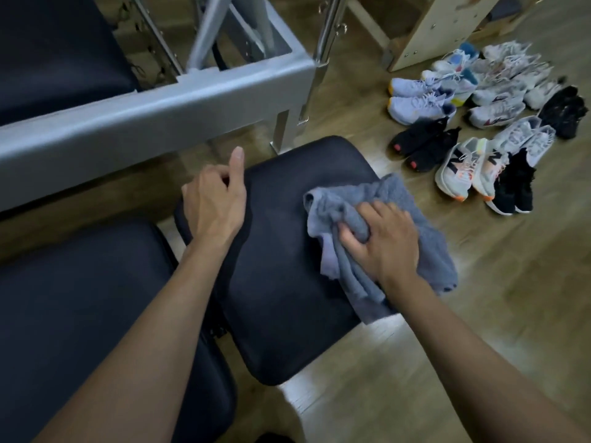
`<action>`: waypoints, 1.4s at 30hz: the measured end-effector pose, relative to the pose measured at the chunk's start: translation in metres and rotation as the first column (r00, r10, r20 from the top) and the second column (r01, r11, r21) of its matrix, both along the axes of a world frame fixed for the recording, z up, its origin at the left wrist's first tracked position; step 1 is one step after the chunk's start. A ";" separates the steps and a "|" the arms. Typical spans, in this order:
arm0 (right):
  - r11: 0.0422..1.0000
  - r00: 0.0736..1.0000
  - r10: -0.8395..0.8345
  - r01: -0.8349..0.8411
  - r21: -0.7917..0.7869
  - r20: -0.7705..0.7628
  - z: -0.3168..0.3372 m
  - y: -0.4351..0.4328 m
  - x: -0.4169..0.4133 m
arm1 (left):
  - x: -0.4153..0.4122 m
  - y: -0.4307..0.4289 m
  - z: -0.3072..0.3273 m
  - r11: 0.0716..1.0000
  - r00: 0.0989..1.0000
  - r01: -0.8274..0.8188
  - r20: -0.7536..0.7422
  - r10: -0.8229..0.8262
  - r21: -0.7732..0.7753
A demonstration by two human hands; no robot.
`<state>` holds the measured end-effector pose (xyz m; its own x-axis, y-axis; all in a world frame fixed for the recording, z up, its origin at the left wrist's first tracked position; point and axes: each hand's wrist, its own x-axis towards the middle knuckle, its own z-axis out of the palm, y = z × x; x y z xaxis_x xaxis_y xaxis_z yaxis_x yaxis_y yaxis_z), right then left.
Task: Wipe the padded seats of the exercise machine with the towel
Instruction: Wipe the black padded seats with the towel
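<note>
A black padded seat (281,266) fills the middle of the view. My right hand (383,241) is shut on a crumpled grey towel (412,219) and presses it onto the seat's right side; part of the towel hangs past the seat's right edge. My left hand (214,203) grips the seat's left edge, fingers curled over it and thumb raised. A second black padded seat (80,298) lies at the lower left, partly under my left forearm. A third dark pad (54,49) sits at the upper left behind the frame.
The machine's grey metal frame (153,113) crosses the upper left, with chrome posts (326,43) behind it. Several pairs of sneakers (479,123) lie on the wooden floor (495,298) at the right. A light wooden unit (431,27) stands at the top right.
</note>
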<state>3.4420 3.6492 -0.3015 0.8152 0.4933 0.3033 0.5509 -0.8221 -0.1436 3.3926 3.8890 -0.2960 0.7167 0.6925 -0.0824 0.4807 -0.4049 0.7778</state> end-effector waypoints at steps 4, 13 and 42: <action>1.000 1.000 -0.004 0.003 0.009 0.014 -0.005 0.079 0.069 | 0.005 0.004 -0.010 1.000 1.000 -0.022 0.007 0.022 0.015; 0.995 0.999 0.038 -0.036 0.092 -0.020 -0.005 0.112 0.130 | 0.002 0.007 -0.015 0.995 0.998 0.043 0.046 -0.047 0.091; 0.966 0.969 0.243 -0.236 0.108 -0.052 0.033 0.066 -0.080 | -0.043 0.021 0.041 0.986 0.980 0.165 -0.112 -0.163 0.006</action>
<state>3.3616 3.7155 -0.2688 0.6964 0.6463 0.3119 0.7168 -0.6471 -0.2598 3.3493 3.9098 -0.2553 0.8078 0.5678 -0.1582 0.4896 -0.4969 0.7165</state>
